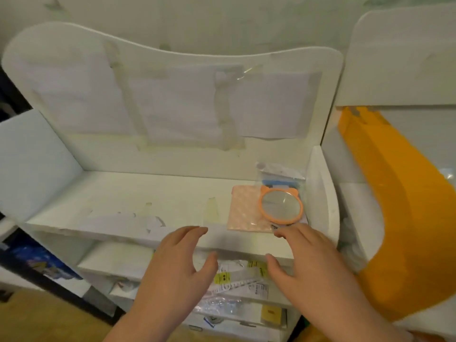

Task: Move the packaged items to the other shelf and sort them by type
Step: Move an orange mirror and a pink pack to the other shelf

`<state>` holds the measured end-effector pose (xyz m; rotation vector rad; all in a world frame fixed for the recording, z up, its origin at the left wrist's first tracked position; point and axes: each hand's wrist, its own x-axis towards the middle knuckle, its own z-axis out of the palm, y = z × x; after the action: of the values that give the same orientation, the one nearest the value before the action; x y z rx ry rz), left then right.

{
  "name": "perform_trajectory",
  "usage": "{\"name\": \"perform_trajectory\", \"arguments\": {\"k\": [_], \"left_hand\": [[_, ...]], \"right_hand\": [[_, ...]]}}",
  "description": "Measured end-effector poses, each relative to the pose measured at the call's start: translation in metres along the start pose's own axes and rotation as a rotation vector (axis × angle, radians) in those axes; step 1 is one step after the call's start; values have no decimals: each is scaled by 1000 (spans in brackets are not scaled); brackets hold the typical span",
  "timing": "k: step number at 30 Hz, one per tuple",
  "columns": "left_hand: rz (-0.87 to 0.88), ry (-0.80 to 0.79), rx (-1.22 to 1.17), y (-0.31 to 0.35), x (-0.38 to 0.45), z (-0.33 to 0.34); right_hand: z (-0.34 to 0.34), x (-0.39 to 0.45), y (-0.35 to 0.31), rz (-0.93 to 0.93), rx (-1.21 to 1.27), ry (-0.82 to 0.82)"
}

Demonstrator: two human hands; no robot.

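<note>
On the right end of the white top shelf [128,198] lies a small stack of packets. An orange round mirror with ears [281,206] lies on top. Under it is a pink dotted packet [244,211], and behind both a clear bag with blue contents [281,175]. My right hand [311,262] hovers at the shelf's front edge, fingers relaxed, its fingertips just short of the pink packet's near corner. My left hand [172,265] is beside it, fingers loosely spread, holding nothing. More clear packets with yellow labels [237,280] lie on the lower shelf, partly hidden by my hands.
The shelf has a tall white back panel [172,99] with taped paper, and side walls at both ends. A second white unit with an orange curved side [399,218] stands at the right. Blue packaging [42,260] sits low at the left.
</note>
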<state>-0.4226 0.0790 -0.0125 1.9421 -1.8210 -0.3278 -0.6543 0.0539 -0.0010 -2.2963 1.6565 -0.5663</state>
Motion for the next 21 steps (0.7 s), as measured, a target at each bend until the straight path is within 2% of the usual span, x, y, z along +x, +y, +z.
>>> {"name": "perform_trajectory", "arguments": {"k": [9, 15, 18, 21], "left_hand": [[156, -177, 27, -28, 88, 38], [479, -360, 149, -18, 154, 88], [606, -341, 241, -25, 170, 96], [702, -385, 322, -35, 181, 97]], "right_hand": [[30, 45, 2, 69, 30, -53], [37, 49, 14, 222, 3, 66], [44, 44, 11, 319, -7, 125], [52, 41, 4, 409, -35, 96]]}}
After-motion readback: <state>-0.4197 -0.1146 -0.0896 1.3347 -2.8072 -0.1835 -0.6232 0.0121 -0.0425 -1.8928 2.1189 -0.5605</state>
